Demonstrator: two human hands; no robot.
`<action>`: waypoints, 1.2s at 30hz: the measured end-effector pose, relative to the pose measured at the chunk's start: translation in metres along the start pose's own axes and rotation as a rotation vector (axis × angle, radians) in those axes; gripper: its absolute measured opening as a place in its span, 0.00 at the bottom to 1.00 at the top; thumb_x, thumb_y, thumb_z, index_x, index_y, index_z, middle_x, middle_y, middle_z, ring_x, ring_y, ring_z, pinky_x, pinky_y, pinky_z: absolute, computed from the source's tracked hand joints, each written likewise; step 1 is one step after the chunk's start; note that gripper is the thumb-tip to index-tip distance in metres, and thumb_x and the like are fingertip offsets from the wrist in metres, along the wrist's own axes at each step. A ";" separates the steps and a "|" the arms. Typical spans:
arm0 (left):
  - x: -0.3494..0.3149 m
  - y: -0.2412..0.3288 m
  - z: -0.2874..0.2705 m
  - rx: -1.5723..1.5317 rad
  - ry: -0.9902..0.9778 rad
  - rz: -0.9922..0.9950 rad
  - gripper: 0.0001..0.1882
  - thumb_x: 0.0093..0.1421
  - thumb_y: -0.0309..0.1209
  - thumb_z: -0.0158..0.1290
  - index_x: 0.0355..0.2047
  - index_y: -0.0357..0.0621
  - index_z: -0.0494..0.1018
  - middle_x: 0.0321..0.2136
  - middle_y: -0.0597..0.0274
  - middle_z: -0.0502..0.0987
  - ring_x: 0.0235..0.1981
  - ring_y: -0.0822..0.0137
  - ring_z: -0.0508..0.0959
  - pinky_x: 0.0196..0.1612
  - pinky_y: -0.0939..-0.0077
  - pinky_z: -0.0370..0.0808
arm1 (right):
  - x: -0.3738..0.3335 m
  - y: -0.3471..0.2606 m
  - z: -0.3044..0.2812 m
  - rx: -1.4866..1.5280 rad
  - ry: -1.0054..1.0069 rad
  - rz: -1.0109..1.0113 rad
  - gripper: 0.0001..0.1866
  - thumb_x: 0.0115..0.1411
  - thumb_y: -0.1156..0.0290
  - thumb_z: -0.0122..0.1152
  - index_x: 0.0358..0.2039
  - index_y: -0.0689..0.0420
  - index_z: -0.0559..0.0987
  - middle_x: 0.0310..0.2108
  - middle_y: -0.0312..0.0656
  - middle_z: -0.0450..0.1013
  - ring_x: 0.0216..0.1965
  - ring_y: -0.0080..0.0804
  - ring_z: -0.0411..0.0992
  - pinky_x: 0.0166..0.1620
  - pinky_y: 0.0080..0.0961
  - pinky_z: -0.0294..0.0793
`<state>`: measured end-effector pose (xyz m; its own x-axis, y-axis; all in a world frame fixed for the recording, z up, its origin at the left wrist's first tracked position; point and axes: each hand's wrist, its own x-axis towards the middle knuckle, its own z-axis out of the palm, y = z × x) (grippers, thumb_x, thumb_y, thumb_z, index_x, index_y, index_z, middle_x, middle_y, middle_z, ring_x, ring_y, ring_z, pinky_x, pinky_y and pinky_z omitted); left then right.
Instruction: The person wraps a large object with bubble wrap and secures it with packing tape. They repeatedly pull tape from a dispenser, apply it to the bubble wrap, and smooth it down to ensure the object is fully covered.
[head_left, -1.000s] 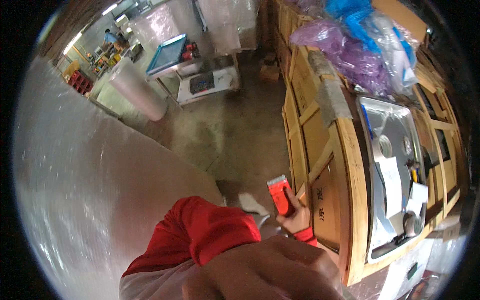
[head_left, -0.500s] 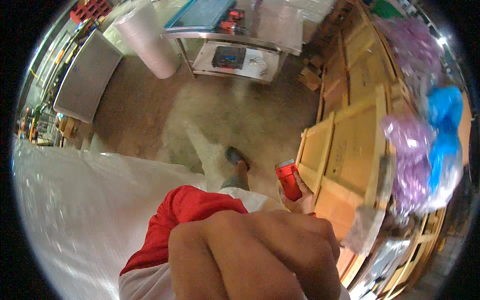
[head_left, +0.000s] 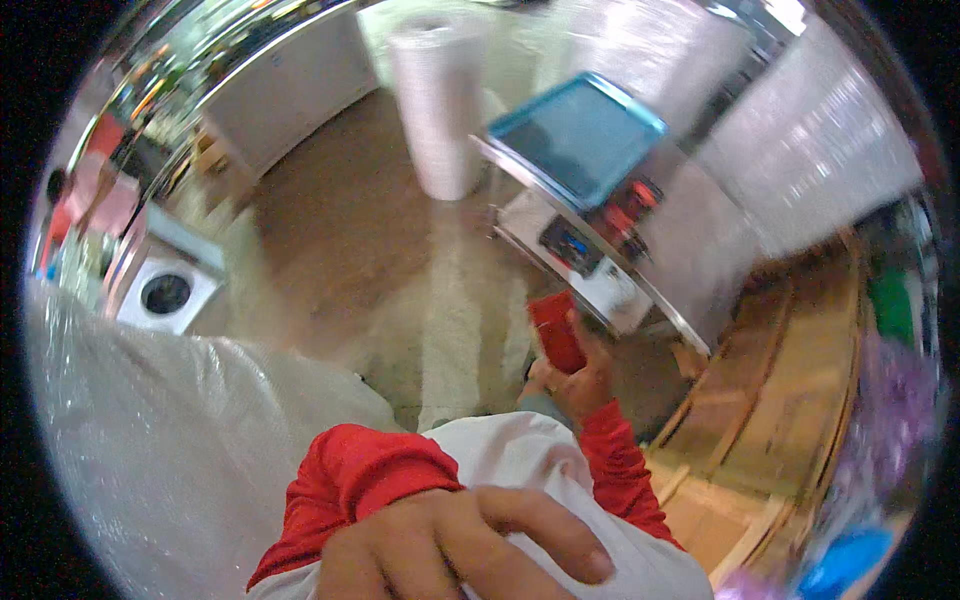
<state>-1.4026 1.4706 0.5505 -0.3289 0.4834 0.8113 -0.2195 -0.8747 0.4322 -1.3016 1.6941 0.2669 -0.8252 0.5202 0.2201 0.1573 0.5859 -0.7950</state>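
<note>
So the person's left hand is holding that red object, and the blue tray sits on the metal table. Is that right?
Not quite: the head view shows the right hand holding the red object, not the left hand. The blue tray does sit on the metal table.

Dress: two-tone, red and white. Shirt (head_left: 530,450) white, cloth loose, soft folds over the torso. Left sleeve (head_left: 370,465) red, long, bunched in thick rounded folds, running to the wrist; pale fabric adjoins the red near the lower edge. Right sleeve (head_left: 625,470) same red, long, closer-fitting, fine creases along the forearm, ending at the wrist. Left hand (head_left: 450,545) bare, outline slightly blurred. Right hand (head_left: 580,385) bare; finer detail not resolved.
</note>
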 end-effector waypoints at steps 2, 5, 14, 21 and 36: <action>0.005 -0.017 -0.041 0.145 0.039 0.173 0.06 0.71 0.35 0.53 0.39 0.51 0.67 0.40 0.69 0.83 0.44 0.57 0.81 0.52 0.46 0.69 | 0.080 0.026 0.001 -0.039 -0.020 -0.026 0.48 0.46 0.70 0.77 0.70 0.49 0.68 0.43 0.49 0.79 0.41 0.45 0.78 0.45 0.40 0.78; 0.009 -0.025 -0.094 0.360 0.108 0.319 0.08 0.70 0.38 0.50 0.47 0.55 0.66 0.39 0.65 0.80 0.46 0.52 0.79 0.51 0.38 0.69 | 0.230 0.057 0.008 -0.102 -0.091 -0.228 0.39 0.51 0.73 0.73 0.66 0.54 0.72 0.45 0.50 0.79 0.43 0.44 0.78 0.47 0.40 0.78; -0.021 0.008 -0.183 1.562 1.104 -0.135 0.22 0.67 0.33 0.58 0.59 0.44 0.69 0.54 0.56 0.77 0.59 0.64 0.74 0.58 0.66 0.70 | 0.494 0.010 0.175 -0.020 -0.228 -0.685 0.30 0.58 0.67 0.70 0.61 0.57 0.76 0.46 0.54 0.78 0.48 0.48 0.78 0.52 0.42 0.77; -0.044 0.053 -0.003 2.803 1.779 -0.119 0.13 0.64 0.27 0.58 0.48 0.44 0.76 0.47 0.64 0.80 0.49 0.68 0.77 0.51 0.74 0.68 | 0.508 -0.140 0.270 0.298 -0.072 -1.128 0.28 0.59 0.63 0.69 0.59 0.56 0.78 0.41 0.56 0.79 0.44 0.51 0.79 0.49 0.43 0.78; -0.073 0.351 0.459 3.042 2.718 0.104 0.46 0.60 0.55 0.62 0.68 0.37 0.60 0.55 0.42 0.76 0.55 0.53 0.75 0.59 0.58 0.71 | 0.408 -0.594 0.481 1.005 -0.008 -1.426 0.25 0.73 0.57 0.51 0.63 0.59 0.73 0.65 0.56 0.66 0.66 0.58 0.63 0.68 0.54 0.60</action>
<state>-1.0335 1.1119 0.8238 0.2561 -0.5511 0.7942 -0.8196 0.3118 0.4807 -1.9929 1.2597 0.5567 -0.0081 -0.0204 0.9998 -0.9992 -0.0393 -0.0089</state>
